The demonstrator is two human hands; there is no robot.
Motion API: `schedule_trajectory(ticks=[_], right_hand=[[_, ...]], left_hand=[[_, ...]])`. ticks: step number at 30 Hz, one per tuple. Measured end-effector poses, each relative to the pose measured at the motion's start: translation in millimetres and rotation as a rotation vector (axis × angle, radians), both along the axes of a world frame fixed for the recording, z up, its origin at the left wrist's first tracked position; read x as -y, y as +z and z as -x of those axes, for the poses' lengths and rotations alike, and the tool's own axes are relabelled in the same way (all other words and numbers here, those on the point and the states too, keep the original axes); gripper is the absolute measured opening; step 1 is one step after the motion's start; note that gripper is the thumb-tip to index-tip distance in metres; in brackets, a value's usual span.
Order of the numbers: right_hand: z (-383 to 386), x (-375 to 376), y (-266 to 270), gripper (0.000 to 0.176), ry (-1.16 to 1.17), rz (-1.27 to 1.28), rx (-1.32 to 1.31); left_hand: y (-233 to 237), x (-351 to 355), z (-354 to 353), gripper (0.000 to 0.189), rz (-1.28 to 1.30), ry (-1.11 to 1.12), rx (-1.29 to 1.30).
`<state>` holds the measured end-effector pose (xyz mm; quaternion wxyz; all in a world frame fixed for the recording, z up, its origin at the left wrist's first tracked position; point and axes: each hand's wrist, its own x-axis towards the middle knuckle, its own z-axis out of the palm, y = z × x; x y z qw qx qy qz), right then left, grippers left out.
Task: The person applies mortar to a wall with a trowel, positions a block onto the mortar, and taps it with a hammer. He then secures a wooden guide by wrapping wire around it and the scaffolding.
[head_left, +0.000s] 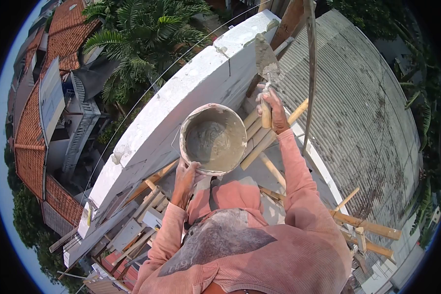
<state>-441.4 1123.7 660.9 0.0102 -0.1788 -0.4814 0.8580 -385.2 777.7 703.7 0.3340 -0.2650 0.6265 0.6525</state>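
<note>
My left hand [185, 180] grips the near rim of a round bucket [213, 138] holding grey wet mortar, held up in front of my chest. My right hand [274, 111] is closed around the wooden handle of a trowel [266, 68], whose mortar-covered blade points up and rests against the end of a white block wall [191, 93]. The wall runs diagonally from upper right to lower left, just left of both hands. Pink long sleeves cover both my arms.
Bamboo and wooden scaffold poles [269, 139] cross below my hands. A corrugated grey roof [357, 108] lies to the right. Left of the wall there is a long drop to palm trees [142, 39] and red tiled roofs [34, 147]. A thin pole [310, 73] hangs near my right arm.
</note>
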Motion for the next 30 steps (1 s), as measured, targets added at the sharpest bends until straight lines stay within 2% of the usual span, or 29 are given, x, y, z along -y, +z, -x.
schedule_trajectory(ticks=[3, 6, 9, 10, 12, 16, 20, 23, 24, 25, 27, 28, 30], right_hand=[[79.5, -31.0, -41.9, 0.045, -0.204, -0.302, -0.062], [137.9, -55.3, -94.7, 0.044, -0.293, -0.849, -0.016], [141.8, -38.7, -143.1, 0.039, -0.426, -1.488, -0.100], [128.9, -24.3, -142.9, 0.033, -0.340, -1.367, -0.010], [98.3, 5.4, -147.4, 0.030, -0.257, -1.354, 0.109], [42.4, 34.3, -159.8, 0.030, -0.189, -1.425, 0.030], [-21.2, 53.9, -127.6, 0.033, -0.091, -1.480, -0.059], [-77.0, 72.1, -87.8, 0.032, 0.071, -1.270, -0.039], [-97.3, 76.7, -70.5, 0.031, 0.119, -1.227, -0.069], [-112.2, 78.8, -51.6, 0.031, 0.170, -1.184, -0.094], [-131.6, 81.4, 4.5, 0.032, 0.487, -0.817, 0.241], [-140.7, 86.3, 19.5, 0.034, 0.630, -0.616, 0.403], [-147.6, 96.7, 16.3, 0.036, 0.732, -0.590, 0.463]], left_hand=[[0.5, 1.4, -9.9, 0.062, 0.045, 0.037, 0.005], [-3.9, 11.0, -25.3, 0.062, 0.091, 0.087, 0.032], [-6.7, 20.4, -40.2, 0.061, 0.114, 0.145, 0.027], [-9.4, 27.2, -44.7, 0.060, 0.115, 0.161, 0.060], [-8.0, 29.2, -49.8, 0.060, 0.084, 0.210, 0.066], [-14.9, 45.5, -59.6, 0.062, 0.046, 0.219, 0.097], [-15.3, 52.6, -59.0, 0.061, 0.007, 0.191, 0.069], [-21.3, 61.2, -56.5, 0.061, 0.023, 0.118, 0.049], [-7.3, 45.7, -50.3, 0.062, 0.020, 0.234, 0.025], [-7.4, 45.1, -45.8, 0.061, 0.051, 0.172, 0.001], [-8.8, 49.3, -44.3, 0.060, 0.118, 0.050, -0.038], [-14.1, 51.4, -42.8, 0.058, 0.156, -0.016, -0.140], [-26.8, 57.2, -45.4, 0.055, 0.239, -0.152, -0.331]])
